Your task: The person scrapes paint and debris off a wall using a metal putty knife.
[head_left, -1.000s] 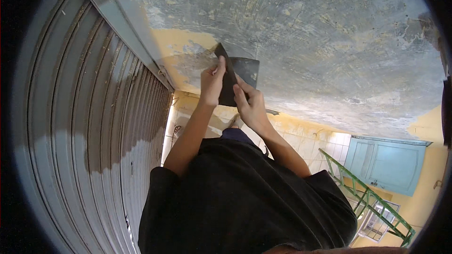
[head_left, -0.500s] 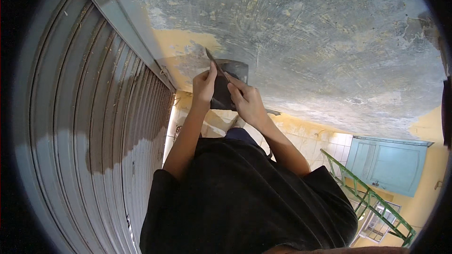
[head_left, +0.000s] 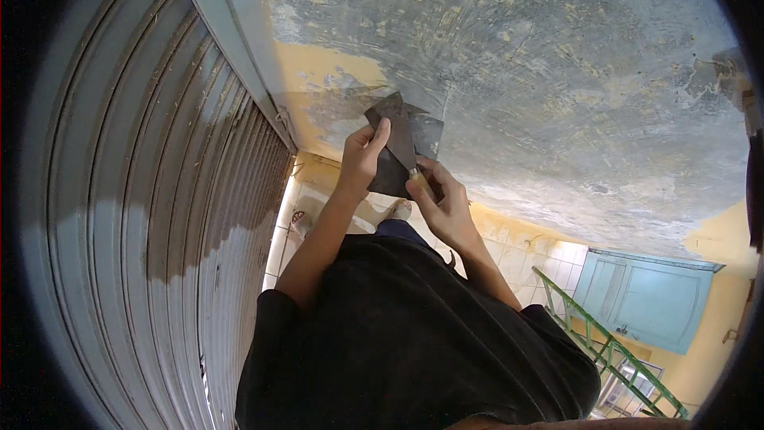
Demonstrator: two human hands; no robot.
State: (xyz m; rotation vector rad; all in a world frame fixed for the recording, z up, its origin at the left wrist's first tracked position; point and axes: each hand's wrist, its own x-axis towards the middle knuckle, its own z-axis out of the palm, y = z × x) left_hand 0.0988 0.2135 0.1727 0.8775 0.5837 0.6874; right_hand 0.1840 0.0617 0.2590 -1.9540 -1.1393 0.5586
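Head view: the trowel (head_left: 403, 139), nearly edge-on half a second ago, now shows its broad face, and its pale handle (head_left: 419, 182) comes into sight. The right hand (head_left: 449, 204) grasps that handle; the left hand (head_left: 360, 163) pinches the blade, thumb on top. Beneath is a dark flat plate (head_left: 388, 177), its support unclear, near the patchy grey wall (head_left: 509, 87). The turn apparently offers the left thumb the blade's flat side.

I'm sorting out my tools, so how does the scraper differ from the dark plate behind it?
The scraper has a yellowish handle; the dark plate shows none. The scraper narrows toward its handle; the dark plate looks broader. The scraper partly covers the dark plate. Both show dark, flat surfaces.
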